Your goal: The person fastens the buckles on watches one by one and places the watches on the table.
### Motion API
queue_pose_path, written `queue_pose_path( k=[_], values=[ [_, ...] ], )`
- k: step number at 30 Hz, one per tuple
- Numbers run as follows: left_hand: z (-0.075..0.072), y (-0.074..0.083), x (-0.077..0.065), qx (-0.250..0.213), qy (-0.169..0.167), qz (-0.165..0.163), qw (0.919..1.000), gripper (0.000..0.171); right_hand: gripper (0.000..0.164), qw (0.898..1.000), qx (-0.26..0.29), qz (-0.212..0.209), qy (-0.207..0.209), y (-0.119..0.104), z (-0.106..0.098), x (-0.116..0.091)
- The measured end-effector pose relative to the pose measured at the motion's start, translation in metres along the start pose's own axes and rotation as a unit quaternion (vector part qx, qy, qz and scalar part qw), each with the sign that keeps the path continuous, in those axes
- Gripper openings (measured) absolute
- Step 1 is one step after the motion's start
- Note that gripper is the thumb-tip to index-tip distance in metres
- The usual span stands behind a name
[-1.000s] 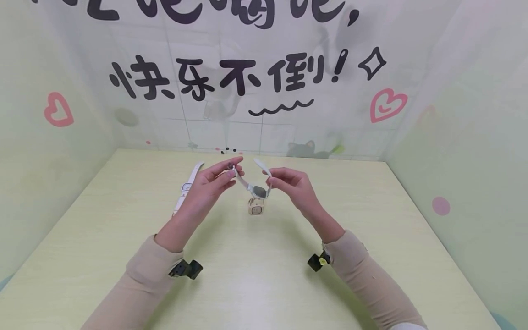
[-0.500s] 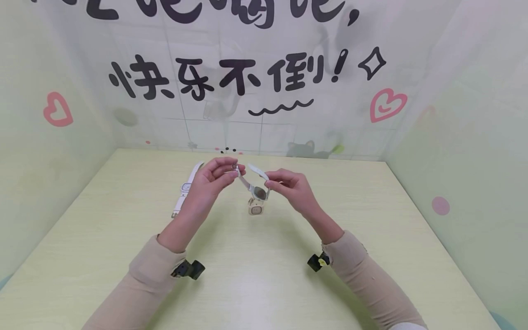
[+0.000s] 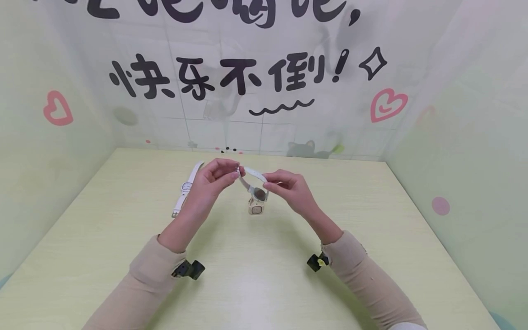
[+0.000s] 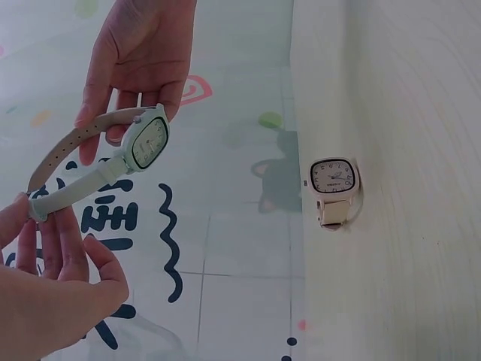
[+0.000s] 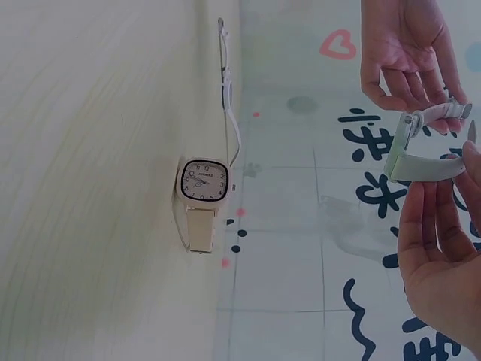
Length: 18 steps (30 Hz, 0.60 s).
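A pale mint-white wristwatch (image 3: 259, 194) is held up in the air between both hands, its strap bent into a loop. My left hand (image 3: 209, 179) pinches the buckle end of the strap; in the left wrist view, this hand (image 4: 64, 289) is at the lower left. My right hand (image 3: 288, 187) grips the holed strap between thumb and fingers, and the strap's tip reaches toward the buckle. In the left wrist view the watch (image 4: 147, 143) shows its square dial. Whether the tip is inside the buckle, I cannot tell.
Below the raised watch, a cream square-faced watch (image 3: 256, 207) stands on the table with its strap closed in a loop. Beside my left hand, a white watch (image 3: 186, 187) lies stretched out. A printed curtain (image 3: 264, 133) hangs behind the table (image 3: 255, 275).
My right hand has bent the strap over to the left, and its tip has come close to the buckle. My left hand has shifted slightly right.
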<state>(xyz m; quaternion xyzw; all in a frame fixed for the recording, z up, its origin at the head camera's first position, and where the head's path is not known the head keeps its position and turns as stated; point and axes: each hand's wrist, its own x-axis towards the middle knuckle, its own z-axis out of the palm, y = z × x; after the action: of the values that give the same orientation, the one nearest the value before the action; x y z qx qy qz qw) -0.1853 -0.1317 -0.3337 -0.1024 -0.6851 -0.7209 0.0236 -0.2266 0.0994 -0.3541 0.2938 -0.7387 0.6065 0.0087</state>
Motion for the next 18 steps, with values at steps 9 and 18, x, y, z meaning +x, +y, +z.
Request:
queue_pose_path(
  k=[9, 18],
  values=[
    [0.0029, -0.0011, 0.0012, 0.0, -0.002, 0.013, 0.9999, 0.02, 0.023, 1.0, -0.006, -0.005, -0.006, -0.0014, 0.0009, -0.0003],
    [0.0056, -0.0046, 0.0021, 0.01, -0.011, 0.019, 0.9997, 0.023, 0.022, 1.0, -0.005, -0.007, -0.005, -0.0018, 0.0019, -0.0001]
  ],
)
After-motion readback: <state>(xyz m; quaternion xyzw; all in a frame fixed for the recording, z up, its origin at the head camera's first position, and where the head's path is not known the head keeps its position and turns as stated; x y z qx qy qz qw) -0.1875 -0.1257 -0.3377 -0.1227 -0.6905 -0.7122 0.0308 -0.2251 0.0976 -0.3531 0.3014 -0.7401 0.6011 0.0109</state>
